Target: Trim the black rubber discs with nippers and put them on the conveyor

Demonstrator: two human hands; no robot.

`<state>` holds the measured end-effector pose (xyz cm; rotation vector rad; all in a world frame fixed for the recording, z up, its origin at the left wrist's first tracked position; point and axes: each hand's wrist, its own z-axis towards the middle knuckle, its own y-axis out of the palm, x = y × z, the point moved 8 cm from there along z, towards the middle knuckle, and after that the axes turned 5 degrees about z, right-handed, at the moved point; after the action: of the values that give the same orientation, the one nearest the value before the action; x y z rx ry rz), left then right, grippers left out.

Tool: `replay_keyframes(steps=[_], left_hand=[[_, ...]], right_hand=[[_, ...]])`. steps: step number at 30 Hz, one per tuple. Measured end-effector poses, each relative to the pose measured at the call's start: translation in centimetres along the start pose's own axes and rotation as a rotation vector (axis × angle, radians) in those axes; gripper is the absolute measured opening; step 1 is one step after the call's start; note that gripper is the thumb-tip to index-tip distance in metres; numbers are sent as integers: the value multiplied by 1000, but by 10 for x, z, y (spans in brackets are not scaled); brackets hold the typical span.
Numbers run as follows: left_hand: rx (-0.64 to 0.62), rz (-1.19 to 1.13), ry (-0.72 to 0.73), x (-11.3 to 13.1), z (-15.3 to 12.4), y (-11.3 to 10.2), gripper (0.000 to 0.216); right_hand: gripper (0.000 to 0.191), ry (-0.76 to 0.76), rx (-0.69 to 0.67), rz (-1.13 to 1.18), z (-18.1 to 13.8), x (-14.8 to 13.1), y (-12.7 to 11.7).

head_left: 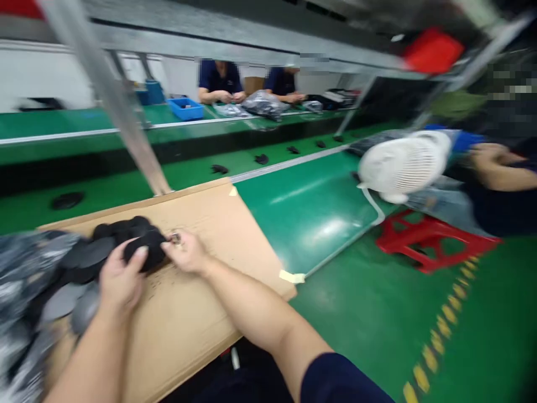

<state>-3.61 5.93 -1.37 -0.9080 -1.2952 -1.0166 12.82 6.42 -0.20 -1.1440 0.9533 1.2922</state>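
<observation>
Far left heap: crumpled grey plastic bags (20,274) sagged over the edge of the brown cardboard sheet (188,319), with flat dark grey discs (71,296) spilling out. It was too blurred to count them.
Left hand: the left hand (119,282) was curled round a black round soft pad (145,249), with the thumb laid over its top.
Where the pad was: it was held just above the cardboard, in front of a loose pile of black pads (121,228) and touching both hands.
Right hand: the right hand (188,254) had thumb and forefinger pinched on a small shiny metal piece (176,239), right at the pad's rim.
Handling: the pad looked light and squashy, a matt surface unlikely to slip, and not fragile. The metal piece looked tiny and easy to fumble.
Where to grip: the pad's rim seemed the best hold, cupped in the palm, with the metal piece taken by fingertips only.
Tabletop: the green tabletop (319,207) lay glossy beyond the cardboard's taped corner.
Belt: small black pieces (219,168) rode the green conveyor belt (188,173) in a line. I made out six.
Across the belt: two seated people (220,81) in dark blue tops worked over plastic bags, with one blue plastic bin (184,108) beside them.
Right side: one white round fan (405,165) stood above one red plastic stool (432,240), and a co-worker's forearm (499,168) was at the edge.
Count in hand: one pad and one metal piece.
</observation>
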Motion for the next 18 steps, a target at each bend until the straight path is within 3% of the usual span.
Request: replay_keyframes(steps=[3, 7, 13, 18], left_hand=[[-124, -141, -107, -5, 0, 11, 63], [-138, -183, -133, -10, 5, 12, 60], [-117, -219, -113, -9, 1, 13, 52], [-170, -227, -132, -7, 0, 15, 47]], right_hand=[[16, -80, -5, 26, 3, -4, -3], [17, -166, -36, 13, 8, -7, -2], [16, -178, -46, -20, 7, -8, -4], [17, -169, -47, -57, 8, -8, -4]])
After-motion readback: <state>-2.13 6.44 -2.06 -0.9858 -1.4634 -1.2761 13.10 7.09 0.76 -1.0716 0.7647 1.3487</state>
